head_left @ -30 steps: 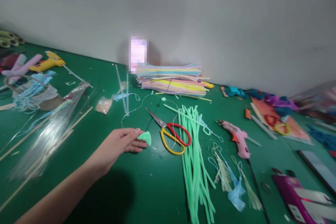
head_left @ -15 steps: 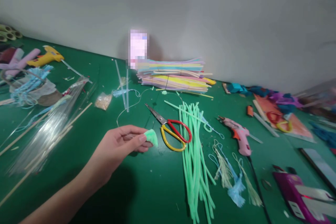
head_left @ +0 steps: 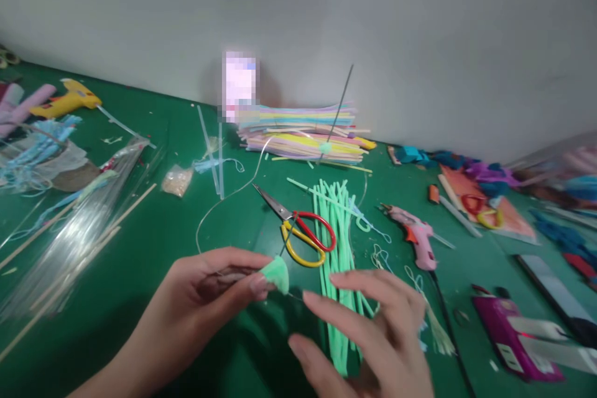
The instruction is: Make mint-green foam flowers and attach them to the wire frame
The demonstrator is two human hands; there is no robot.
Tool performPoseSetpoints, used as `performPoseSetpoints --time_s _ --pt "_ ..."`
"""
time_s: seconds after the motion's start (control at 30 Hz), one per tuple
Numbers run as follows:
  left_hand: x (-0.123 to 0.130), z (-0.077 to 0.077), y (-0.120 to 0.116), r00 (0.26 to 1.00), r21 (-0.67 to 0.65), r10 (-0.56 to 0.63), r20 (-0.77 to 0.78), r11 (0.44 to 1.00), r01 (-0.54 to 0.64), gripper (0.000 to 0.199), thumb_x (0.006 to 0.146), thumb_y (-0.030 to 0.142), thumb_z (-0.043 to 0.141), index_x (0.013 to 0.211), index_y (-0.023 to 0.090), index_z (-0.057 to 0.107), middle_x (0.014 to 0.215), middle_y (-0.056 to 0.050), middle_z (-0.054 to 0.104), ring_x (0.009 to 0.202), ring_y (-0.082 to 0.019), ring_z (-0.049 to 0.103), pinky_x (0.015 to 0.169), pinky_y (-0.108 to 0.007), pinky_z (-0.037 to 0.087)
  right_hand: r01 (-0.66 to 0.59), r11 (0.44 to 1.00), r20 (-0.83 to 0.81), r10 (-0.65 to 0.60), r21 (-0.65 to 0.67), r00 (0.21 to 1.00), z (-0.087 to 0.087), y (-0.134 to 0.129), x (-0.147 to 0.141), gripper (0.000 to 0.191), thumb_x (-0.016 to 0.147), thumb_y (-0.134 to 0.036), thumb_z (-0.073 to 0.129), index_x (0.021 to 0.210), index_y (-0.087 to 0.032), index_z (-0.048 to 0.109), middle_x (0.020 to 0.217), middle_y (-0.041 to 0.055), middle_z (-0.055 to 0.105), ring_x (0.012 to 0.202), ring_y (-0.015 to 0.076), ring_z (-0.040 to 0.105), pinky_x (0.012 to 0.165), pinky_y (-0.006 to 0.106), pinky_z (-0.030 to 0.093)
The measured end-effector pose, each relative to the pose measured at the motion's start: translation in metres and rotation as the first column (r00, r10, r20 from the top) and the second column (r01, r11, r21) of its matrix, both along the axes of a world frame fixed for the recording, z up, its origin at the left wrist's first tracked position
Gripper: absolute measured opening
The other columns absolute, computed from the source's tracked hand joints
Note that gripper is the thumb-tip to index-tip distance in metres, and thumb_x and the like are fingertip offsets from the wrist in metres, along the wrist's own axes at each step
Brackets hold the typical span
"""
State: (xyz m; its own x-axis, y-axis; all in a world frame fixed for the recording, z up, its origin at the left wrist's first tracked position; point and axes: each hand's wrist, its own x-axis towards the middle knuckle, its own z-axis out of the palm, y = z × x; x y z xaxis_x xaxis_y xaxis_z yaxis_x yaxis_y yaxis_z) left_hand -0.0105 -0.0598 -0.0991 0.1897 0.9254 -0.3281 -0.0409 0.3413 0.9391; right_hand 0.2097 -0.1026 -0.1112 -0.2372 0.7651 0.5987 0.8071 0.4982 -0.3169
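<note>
My left hand (head_left: 209,305) pinches a small, fan-shaped green fuzzy piece (head_left: 278,273) between thumb and fingers. A dark thin stem and a fine wire show at that piece. My right hand (head_left: 368,336) hovers just right of it, fingers spread, with nothing visible in them; whether a fingertip touches the wire's end, I cannot tell. A thin pale wire (head_left: 224,199) arcs from my left hand towards the back, where a small green tuft (head_left: 325,147) sits on a dark thin stem. Scissors (head_left: 283,214) with red and yellow handles lie beyond my hands, beside green pipe cleaners (head_left: 345,249).
Bundled multicoloured pipe cleaners (head_left: 298,143) lie by the wall. A pink glue gun (head_left: 422,242) with a black cord and a purple device (head_left: 506,339) are at right. On the left are a yellow glue gun (head_left: 77,98), clear plastic wrapping (head_left: 88,242) and thin sticks (head_left: 135,205).
My right hand has come into view from below, beside the green piece. My left hand has shifted slightly right and down with the piece. A dark stem now stands out near the back bundle.
</note>
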Motion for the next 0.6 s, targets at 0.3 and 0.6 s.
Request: performPoseSetpoints --time_s 0.3,0.6 --pt "0.005 0.001 0.001 0.999 0.062 0.007 0.038 0.998 -0.009 0.015 0.085 0.033 0.076 0.098 0.026 0.079 0.087 0.001 0.082 0.078 -0.016 0.078 0.071 -0.015 0.06 0.006 1.0 -0.153 -0.004 0.009 0.988 0.002 0.036 -0.027 0.013 0.089 -0.021 0.068 0.091 -0.029 0.078 0.118 0.0059 0.06 0.115 0.0293 0.046 0.097 0.047 0.038" --pt "0.01 -0.004 0.0 0.997 0.057 -0.018 -0.071 0.998 0.022 0.024 0.083 0.039 0.076 0.102 0.024 0.076 0.082 -0.002 0.082 0.078 -0.018 0.077 0.066 -0.016 0.058 -0.053 0.988 -0.247 0.017 -0.142 0.969 0.002 0.04 -0.022 0.018 0.088 -0.013 0.066 0.081 -0.029 0.071 0.116 0.0029 0.058 0.121 0.0268 0.043 0.101 0.047 0.036"
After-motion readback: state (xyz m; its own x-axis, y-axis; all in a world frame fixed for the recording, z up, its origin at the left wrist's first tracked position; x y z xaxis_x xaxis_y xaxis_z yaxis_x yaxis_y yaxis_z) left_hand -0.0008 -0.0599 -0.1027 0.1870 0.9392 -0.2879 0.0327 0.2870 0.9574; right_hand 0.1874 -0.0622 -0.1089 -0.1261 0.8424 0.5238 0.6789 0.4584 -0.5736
